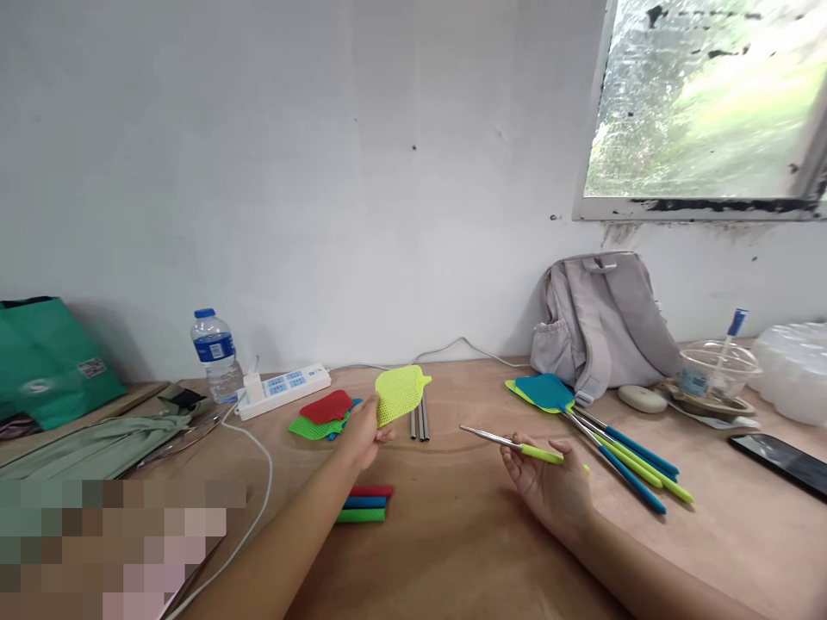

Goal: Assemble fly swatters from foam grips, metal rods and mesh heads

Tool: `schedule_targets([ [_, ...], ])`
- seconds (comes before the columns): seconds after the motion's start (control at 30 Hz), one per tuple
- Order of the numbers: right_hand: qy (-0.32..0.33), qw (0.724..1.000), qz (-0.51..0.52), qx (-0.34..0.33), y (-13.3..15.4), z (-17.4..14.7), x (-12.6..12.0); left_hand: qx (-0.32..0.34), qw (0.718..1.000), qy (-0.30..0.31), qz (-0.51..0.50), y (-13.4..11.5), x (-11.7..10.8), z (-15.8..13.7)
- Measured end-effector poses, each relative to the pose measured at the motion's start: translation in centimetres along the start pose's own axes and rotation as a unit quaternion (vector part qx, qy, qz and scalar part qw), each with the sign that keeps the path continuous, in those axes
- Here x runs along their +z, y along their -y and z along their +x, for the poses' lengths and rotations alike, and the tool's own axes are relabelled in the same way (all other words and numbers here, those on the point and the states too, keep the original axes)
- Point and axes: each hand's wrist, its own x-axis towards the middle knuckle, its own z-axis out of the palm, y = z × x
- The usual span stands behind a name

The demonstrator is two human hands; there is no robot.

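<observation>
My left hand (363, 435) grips a yellow fly swatter head (399, 393) by its edge, its narrow socket pointing right. In my right hand (552, 486) lies a metal rod with a yellow-green handle (541, 454), its bare tip pointing left toward the swatter head but apart from it. Red, green and blue swatter heads (326, 406) lie stacked beyond my left hand. Several grey metal tubes (423, 422) rest behind the yellow head. Red, blue and green handle tubes (365, 503) lie near my left forearm. Swatters with blue and yellow-green handles (637, 469) are piled right of my right hand.
A white power strip (284, 390) with a trailing cable and a water bottle (217, 357) stand at the left. At the back right are a grey backpack (600, 327), a plastic cup (717, 370) and a phone (781, 465). A wall closes off the back.
</observation>
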Motion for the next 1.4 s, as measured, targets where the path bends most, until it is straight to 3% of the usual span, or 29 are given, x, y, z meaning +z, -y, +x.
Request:
schedule_targets([
  [0.23, 0.003, 1.000, 0.021, -0.007, -0.2, 0.6, -1.4, -0.099, 0.982, 0.131, -0.096, -0.3, 0.8, -1.6],
  [0.4, 0.006, 0.999, 0.029, 0.015, -0.3, 0.5, -1.2, -0.118, 0.972, 0.174, -0.109, -0.3, 0.8, -1.8],
  [0.73, 0.038, 0.999, -0.006, 0.023, -0.4, 0.5, -1.4, -0.135, 0.964, 0.205, -0.106, -0.3, 0.4, -1.7],
  [1.07, -0.002, 0.998, 0.039, 0.046, -0.2, 0.2, -0.8, -0.130, 0.964, 0.215, -0.090, -0.2, 0.1, -1.5],
  [1.4, -0.017, 0.999, 0.023, 0.034, -0.2, 0.2, -0.3, -0.115, 0.978, 0.171, -0.037, -0.6, 0.0, -1.7],
])
